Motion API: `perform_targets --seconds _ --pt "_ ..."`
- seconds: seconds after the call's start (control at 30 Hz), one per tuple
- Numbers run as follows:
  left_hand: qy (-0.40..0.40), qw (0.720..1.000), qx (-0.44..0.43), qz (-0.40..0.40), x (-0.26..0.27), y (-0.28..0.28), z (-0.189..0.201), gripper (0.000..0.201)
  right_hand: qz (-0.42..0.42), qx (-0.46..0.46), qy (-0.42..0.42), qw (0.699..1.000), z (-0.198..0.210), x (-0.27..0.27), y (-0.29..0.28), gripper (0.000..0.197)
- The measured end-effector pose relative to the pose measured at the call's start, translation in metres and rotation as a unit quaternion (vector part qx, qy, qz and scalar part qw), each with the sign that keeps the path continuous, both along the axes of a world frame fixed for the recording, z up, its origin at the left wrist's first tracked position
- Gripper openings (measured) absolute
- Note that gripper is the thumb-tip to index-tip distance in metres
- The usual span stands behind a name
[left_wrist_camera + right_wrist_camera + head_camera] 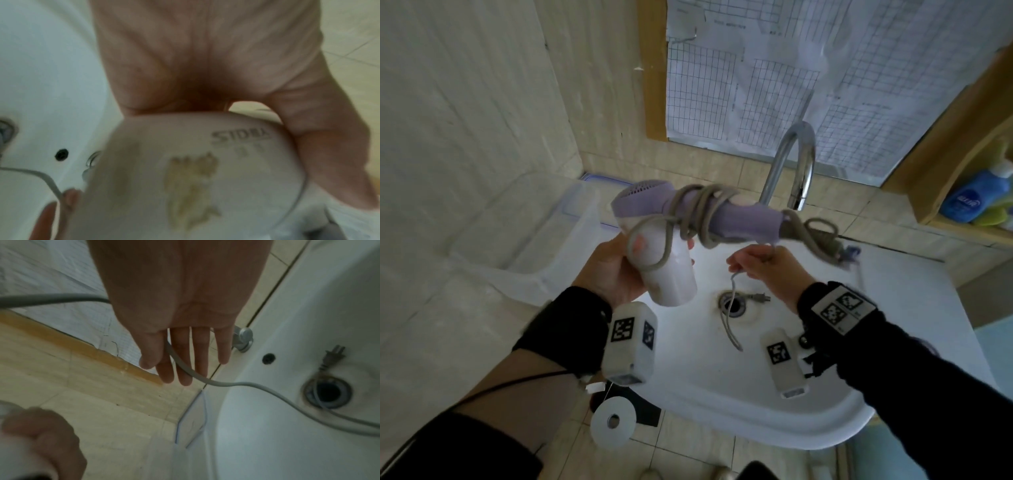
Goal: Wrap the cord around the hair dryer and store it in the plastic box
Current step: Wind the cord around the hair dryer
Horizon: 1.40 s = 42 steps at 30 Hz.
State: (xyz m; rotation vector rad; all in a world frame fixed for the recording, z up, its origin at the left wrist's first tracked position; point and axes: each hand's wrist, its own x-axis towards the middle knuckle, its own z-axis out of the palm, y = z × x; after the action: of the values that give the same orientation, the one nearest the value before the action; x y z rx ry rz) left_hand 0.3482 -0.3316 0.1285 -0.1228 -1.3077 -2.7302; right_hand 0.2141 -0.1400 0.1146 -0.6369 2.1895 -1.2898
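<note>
My left hand point(613, 270) grips the white nozzle end of a lilac and white hair dryer point(729, 219), held level above the sink. Several turns of grey cord point(698, 212) lie round its body, and more bunches at its right end. In the left wrist view the palm point(205, 56) wraps the dryer's white shell point(195, 170). My right hand point(760, 265) is below the dryer's right end. Its fingers point(185, 361) are straight, with the cord point(246, 383) threaded between them. The loose tail hangs into the basin, and the plug point(760, 297) lies by the drain. The clear plastic box point(527, 240) stands open at the left.
A white sink point(859, 342) with a chrome faucet point(794, 164) and a drain point(732, 303) lies under both hands. A shelf at the right holds a blue bottle point(976, 197). A white tape roll point(613, 423) dangles below my left wrist. Tiled walls close in behind.
</note>
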Motion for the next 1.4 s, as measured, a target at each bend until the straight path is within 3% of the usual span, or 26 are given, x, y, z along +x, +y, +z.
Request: perform_targets --seconds 0.13,0.23,0.33,0.5,0.57,0.73,0.87,1.07,1.23,1.4 --pt "-0.011 0.999 0.002 0.032 -0.019 0.008 0.001 0.066 0.006 0.017 -0.020 1.000 -0.016 0.015 -0.015 0.017" --pt "-0.010 0.997 -0.004 0.080 -0.028 0.014 0.003 0.061 0.049 0.100 -0.010 0.994 -0.022 0.026 -0.024 0.015" --pt "-0.013 0.987 -0.067 0.148 -0.035 0.012 0.002 0.056 0.101 0.162 0.028 0.981 -0.022 0.039 -0.028 0.012" --pt "-0.106 0.928 -0.224 0.278 -0.031 0.000 -0.013 0.081 0.240 0.251 0.174 0.922 -0.021 0.053 -0.017 0.012" --pt "-0.131 0.901 -0.295 0.288 -0.025 -0.004 -0.021 0.073 0.282 0.266 0.205 0.899 -0.019 0.055 -0.009 0.013" --pt "-0.150 0.870 -0.395 0.256 -0.011 -0.011 -0.035 0.064 0.299 0.266 0.218 0.890 -0.001 0.052 0.004 0.024" --pt "-0.162 0.840 -0.474 0.208 -0.005 -0.013 -0.040 0.073 0.292 0.241 0.235 0.895 0.024 0.046 0.010 0.023" --pt "-0.154 0.821 -0.522 0.171 0.000 -0.008 -0.040 0.073 0.285 0.232 0.241 0.899 0.046 0.038 0.008 0.021" --pt "-0.154 0.827 -0.528 0.114 0.003 -0.010 -0.038 0.075 0.243 0.237 0.258 0.905 0.057 0.021 0.007 0.012" --pt "-0.165 0.863 -0.475 0.043 0.005 -0.015 -0.035 0.073 0.196 0.211 0.255 0.923 0.058 -0.002 0.010 0.015"
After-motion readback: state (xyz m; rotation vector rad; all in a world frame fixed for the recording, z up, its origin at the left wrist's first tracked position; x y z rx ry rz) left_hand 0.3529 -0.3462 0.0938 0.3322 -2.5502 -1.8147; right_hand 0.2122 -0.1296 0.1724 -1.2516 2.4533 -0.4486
